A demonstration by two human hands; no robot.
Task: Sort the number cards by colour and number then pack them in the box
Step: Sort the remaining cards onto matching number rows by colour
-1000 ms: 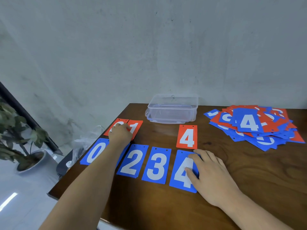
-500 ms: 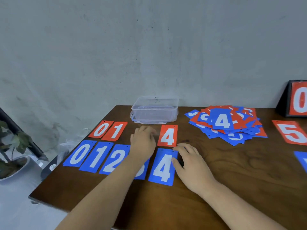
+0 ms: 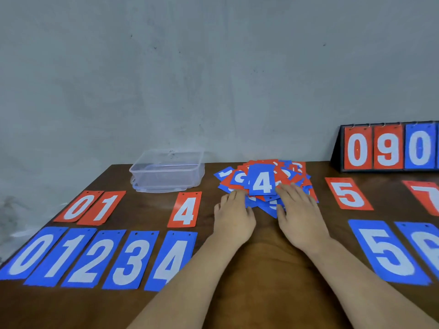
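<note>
Left hand (image 3: pixel 234 216) and right hand (image 3: pixel 300 216) lie flat, fingers extended and gripping nothing, touching the mixed card pile (image 3: pixel 262 184) at twelve o'clock. The clear plastic box (image 3: pixel 166 173) stands at ten o'clock, apart from the cards.

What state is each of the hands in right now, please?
Left hand: open, fingertips touching the near edge of the pile.
Right hand: open, fingers resting on the pile.

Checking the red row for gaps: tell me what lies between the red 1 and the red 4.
Nothing: in the head view only bare table shows between the red 1 and the red 4.
</note>
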